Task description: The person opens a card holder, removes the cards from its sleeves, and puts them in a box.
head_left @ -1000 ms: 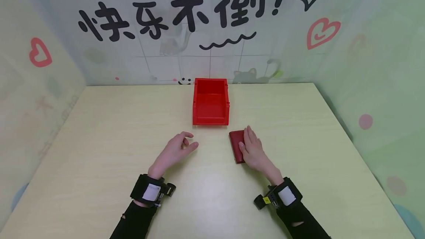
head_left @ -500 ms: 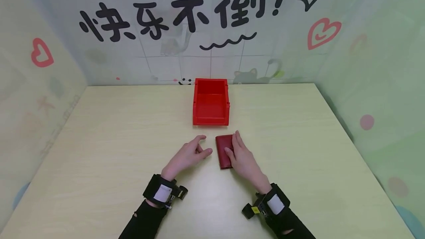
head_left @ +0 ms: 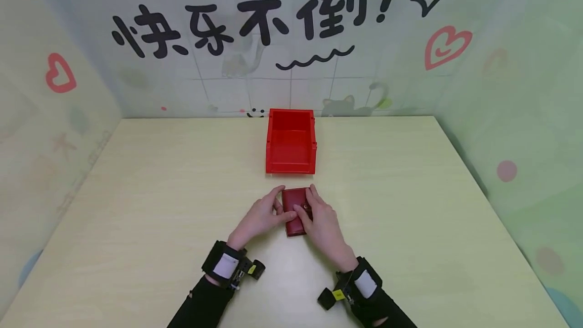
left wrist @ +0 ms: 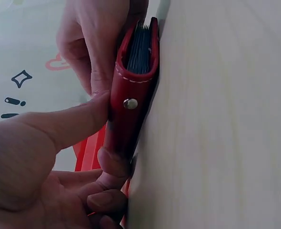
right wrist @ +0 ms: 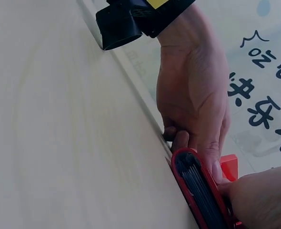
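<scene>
Head: left hand [head_left: 260, 216] and right hand [head_left: 324, 224] pinch the dark-red, rectangular, leather-look card holder [head_left: 295, 197] on the pale wood-grain worktop [head_left: 136, 206]; it looks light, semi-stiff, best taken by its long edges; left wrist: a round silver stud [left wrist: 130, 103] the head view misses; right wrist: thin packed sleeves [right wrist: 200, 191], likewise.

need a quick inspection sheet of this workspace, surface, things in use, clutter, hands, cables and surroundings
Surface: pale table, light wood grain
Job's things: red wallet, folded, layered inserts showing at one end; red box beyond it, apart
Clutter: nothing seen
Hands: left hand grips the wallet's left side; right hand holds its right side, thumb on top
Cables: nothing seen
Surroundings: printed wall behind, black lettering
</scene>
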The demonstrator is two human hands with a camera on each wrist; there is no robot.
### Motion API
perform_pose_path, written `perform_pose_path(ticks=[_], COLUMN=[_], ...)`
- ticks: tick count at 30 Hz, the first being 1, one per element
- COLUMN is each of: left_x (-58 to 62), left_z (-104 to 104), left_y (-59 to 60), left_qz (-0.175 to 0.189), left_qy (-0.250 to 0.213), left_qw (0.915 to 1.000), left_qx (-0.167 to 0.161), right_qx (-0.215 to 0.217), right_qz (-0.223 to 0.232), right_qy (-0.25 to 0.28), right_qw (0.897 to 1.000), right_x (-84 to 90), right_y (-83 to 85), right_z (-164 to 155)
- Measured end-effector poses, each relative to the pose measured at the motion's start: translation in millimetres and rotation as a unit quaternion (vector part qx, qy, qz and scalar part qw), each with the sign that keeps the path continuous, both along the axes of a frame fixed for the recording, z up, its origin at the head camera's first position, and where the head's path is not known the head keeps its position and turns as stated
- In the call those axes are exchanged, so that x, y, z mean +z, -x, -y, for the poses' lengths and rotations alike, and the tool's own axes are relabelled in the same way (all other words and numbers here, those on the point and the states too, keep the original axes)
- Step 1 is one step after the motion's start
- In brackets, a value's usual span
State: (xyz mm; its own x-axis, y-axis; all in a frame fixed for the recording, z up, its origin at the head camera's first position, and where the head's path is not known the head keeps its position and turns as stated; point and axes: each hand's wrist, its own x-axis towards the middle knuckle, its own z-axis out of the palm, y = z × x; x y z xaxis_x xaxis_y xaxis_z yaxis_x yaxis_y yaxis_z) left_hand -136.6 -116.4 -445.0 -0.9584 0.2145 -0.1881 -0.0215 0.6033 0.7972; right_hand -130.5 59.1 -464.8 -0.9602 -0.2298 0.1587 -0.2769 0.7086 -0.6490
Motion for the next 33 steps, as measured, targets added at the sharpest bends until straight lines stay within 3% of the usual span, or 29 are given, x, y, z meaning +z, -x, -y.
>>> perform_pose_path(ticks=[7,13,19,23,33], left_x=[-3.5,-4.4,-2.7,-1.2,-1.9], left_z=[-1.3,-1.9,-3.1,-3.9,-4.0], left_y=[1.8,1.1,-0.2,0.5,0.1], left_qz=[-0.027,-0.055,-0.057,-0.058,-0.052], left_qy=[-0.002,0.016,0.035,0.037,0.035], left_qw=[0.9996,0.9983,0.9977,0.9976,0.9980], left_qx=[-0.002,-0.006,-0.005,-0.003,-0.003], right_qx=[-0.021,0.026,0.064,0.073,0.065], right_qz=[-0.081,-0.110,-0.143,-0.143,-0.085], right_qy=[0.004,-0.015,-0.047,-0.039,0.067], right_qw=[0.996,0.994,0.987,0.986,0.992], right_x=[-11.7,-15.3,-15.3,-15.6,-17.8], right_y=[4.2,10.4,11.9,13.9,15.1], right_z=[-13.2,-21.3,-21.1,-21.1,-31.0])
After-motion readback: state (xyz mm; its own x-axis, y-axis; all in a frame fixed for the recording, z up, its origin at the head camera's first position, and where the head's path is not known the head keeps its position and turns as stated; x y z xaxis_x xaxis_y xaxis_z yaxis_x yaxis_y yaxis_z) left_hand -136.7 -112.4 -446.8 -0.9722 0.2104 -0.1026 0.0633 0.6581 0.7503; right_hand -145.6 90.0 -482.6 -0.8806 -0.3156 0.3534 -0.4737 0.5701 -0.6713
